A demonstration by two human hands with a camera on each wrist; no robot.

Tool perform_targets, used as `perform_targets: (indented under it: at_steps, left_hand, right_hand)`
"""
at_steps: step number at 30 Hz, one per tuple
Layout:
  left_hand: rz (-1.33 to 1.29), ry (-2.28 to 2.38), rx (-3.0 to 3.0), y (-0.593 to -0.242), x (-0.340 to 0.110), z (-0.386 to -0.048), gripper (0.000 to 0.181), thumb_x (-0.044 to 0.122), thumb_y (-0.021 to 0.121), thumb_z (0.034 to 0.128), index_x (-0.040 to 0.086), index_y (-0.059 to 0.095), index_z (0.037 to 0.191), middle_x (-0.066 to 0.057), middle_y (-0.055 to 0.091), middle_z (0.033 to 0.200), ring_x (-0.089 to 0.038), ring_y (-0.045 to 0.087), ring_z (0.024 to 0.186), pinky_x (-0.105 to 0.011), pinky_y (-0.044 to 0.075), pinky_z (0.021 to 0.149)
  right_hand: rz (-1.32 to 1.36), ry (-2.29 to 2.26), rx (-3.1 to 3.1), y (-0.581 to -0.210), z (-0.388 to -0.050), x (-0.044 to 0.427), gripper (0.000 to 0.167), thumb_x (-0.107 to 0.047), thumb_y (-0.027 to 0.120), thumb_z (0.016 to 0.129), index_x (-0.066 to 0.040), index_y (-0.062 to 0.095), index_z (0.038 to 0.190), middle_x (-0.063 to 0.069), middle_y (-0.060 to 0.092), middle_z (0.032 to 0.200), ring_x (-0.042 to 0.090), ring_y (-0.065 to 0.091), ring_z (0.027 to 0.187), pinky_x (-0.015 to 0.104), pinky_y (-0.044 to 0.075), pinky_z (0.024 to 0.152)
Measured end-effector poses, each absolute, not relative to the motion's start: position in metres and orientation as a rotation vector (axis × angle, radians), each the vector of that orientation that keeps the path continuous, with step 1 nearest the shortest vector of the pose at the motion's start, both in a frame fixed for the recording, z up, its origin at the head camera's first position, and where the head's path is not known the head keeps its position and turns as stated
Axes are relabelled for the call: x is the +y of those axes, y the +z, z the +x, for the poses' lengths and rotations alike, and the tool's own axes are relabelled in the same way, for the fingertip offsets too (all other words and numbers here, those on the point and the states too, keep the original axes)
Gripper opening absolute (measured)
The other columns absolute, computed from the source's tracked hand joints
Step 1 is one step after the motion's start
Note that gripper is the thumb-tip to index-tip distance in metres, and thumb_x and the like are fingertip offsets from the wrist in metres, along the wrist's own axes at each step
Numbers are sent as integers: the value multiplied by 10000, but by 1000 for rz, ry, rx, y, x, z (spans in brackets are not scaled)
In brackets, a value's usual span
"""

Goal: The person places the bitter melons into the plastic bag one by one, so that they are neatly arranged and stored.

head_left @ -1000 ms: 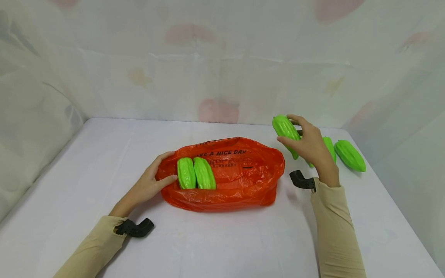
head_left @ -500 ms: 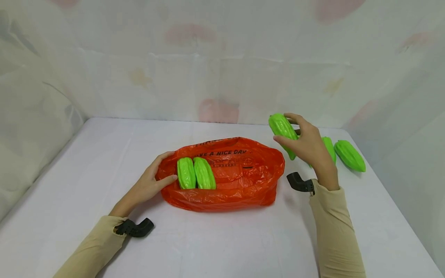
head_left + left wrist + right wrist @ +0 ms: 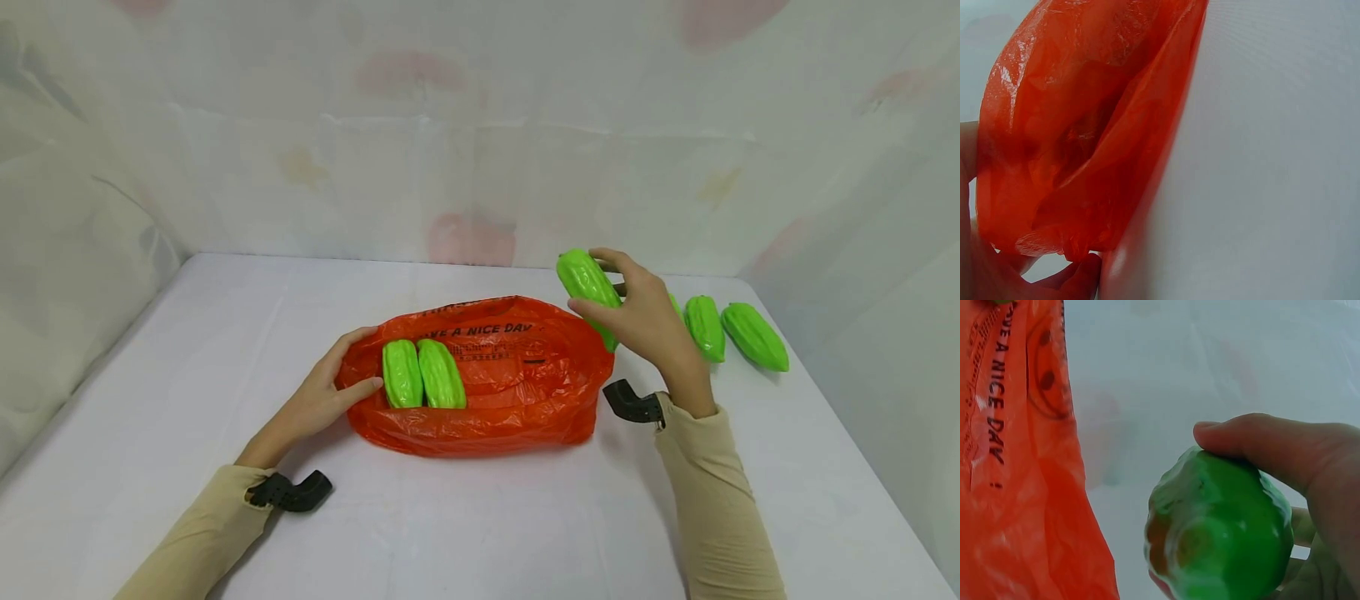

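Note:
A red plastic bag (image 3: 525,392) lies open on the table, with two green ridged vegetables (image 3: 402,375) side by side in its left part. My left hand (image 3: 318,398) holds the bag's left edge, thumb inside the rim; the left wrist view shows fingers against the red plastic (image 3: 1085,156). Above the bag's right rim, my right hand (image 3: 648,321) grips another green vegetable (image 3: 588,282) between thumb and fingers, tilted. In the right wrist view its rounded end (image 3: 1222,531) shows beside the bag (image 3: 1029,487).
To the right of my right hand, several more green vegetables (image 3: 754,337) lie on the white table (image 3: 465,525), one partly hidden behind the hand. A pale curtain (image 3: 480,167) with faded pink patches stands behind the table and along both sides.
My right hand has moved left with the green vegetable, from beside the bag to over its right rim. More of the vegetables on the right now show. The left hand and bag look unmoved.

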State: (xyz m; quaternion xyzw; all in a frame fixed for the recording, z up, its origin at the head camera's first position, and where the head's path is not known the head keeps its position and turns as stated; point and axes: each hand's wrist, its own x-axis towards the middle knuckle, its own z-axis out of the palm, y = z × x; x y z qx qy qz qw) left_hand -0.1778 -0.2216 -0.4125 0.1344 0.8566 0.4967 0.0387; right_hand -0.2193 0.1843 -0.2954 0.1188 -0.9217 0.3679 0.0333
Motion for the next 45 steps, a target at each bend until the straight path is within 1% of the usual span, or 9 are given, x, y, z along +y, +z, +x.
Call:
perform_targets:
  at_steps: [6, 14, 19, 25, 27, 33, 38, 40, 45]
  left_hand:
    - [408, 1506, 2636, -412, -221, -178, 681, 202, 644, 959, 192, 286, 1539, -124, 397, 1530, -328, 401, 1370, -581, 365, 1080]
    - [419, 1516, 2633, -411, -220, -178, 669, 193, 640, 960, 189, 297, 1535, -125, 406, 1524, -324, 407, 1365, -581, 359, 1083]
    - [413, 1519, 2628, -410, -220, -177, 671, 192, 641, 960, 192, 296, 1535, -126, 405, 1526, -326, 402, 1371, -587, 351, 1090]
    - [409, 1517, 2629, -411, -221, -178, 672, 198, 643, 959, 200, 297, 1534, -124, 401, 1529, -330, 391, 1379, -596, 340, 1096]
    - [407, 1512, 2633, -411, -220, -178, 672, 202, 643, 959, 199, 295, 1534, -121, 404, 1525, -325, 396, 1372, -590, 349, 1089]
    - [412, 1506, 2637, -410, -219, -177, 664, 203, 635, 963, 192, 295, 1534, -125, 415, 1513, -320, 418, 1345, -574, 379, 1068]
    - [413, 1498, 2641, -409, -219, -178, 661, 201, 632, 965, 195, 294, 1533, -118, 421, 1509, -300, 433, 1329, -549, 404, 1055]
    - [411, 1494, 2646, -409, -219, -177, 660, 202, 633, 965, 195, 295, 1532, -113, 424, 1508, -291, 436, 1327, -541, 408, 1053]
    - [418, 1488, 2655, -409, -220, -176, 662, 204, 635, 963, 191, 298, 1532, -124, 427, 1503, -309, 435, 1330, -558, 408, 1049]
  right_hand:
    - [417, 1143, -2846, -295, -216, 173, 709, -325, 728, 896, -149, 398, 1498, 143, 489, 1481, 417, 594, 1165, 530, 544, 892]
    - [448, 1149, -2891, -298, -213, 159, 712, -337, 725, 900, -177, 386, 1506, 116, 483, 1492, 384, 585, 1180, 508, 534, 909]
    - [496, 1224, -2897, -302, -212, 148, 710, -342, 734, 892, -186, 394, 1495, 110, 492, 1472, 369, 602, 1165, 457, 572, 832]
    - [554, 1254, -2871, -309, -212, 137, 716, -309, 747, 884, -159, 400, 1492, 115, 507, 1450, 336, 613, 1087, 437, 564, 816]
    - [559, 1262, -2867, -310, -212, 134, 721, -306, 747, 883, -148, 398, 1493, 112, 507, 1448, 325, 617, 1064, 413, 568, 784]
    - [582, 1300, -2843, -316, -211, 127, 719, -293, 749, 881, -127, 398, 1487, 99, 512, 1439, 322, 625, 1075, 359, 576, 711]
    - [598, 1291, -2834, -320, -209, 121, 713, -286, 753, 876, -133, 400, 1477, 93, 528, 1407, 281, 613, 1053, 348, 570, 715]
    - [607, 1287, -2833, -321, -209, 118, 715, -292, 751, 876, -123, 397, 1474, 95, 532, 1393, 265, 606, 1022, 344, 560, 725]
    - [630, 1303, -2830, -325, -206, 111, 705, -282, 743, 876, -91, 400, 1463, 93, 541, 1363, 243, 603, 979, 340, 551, 745]
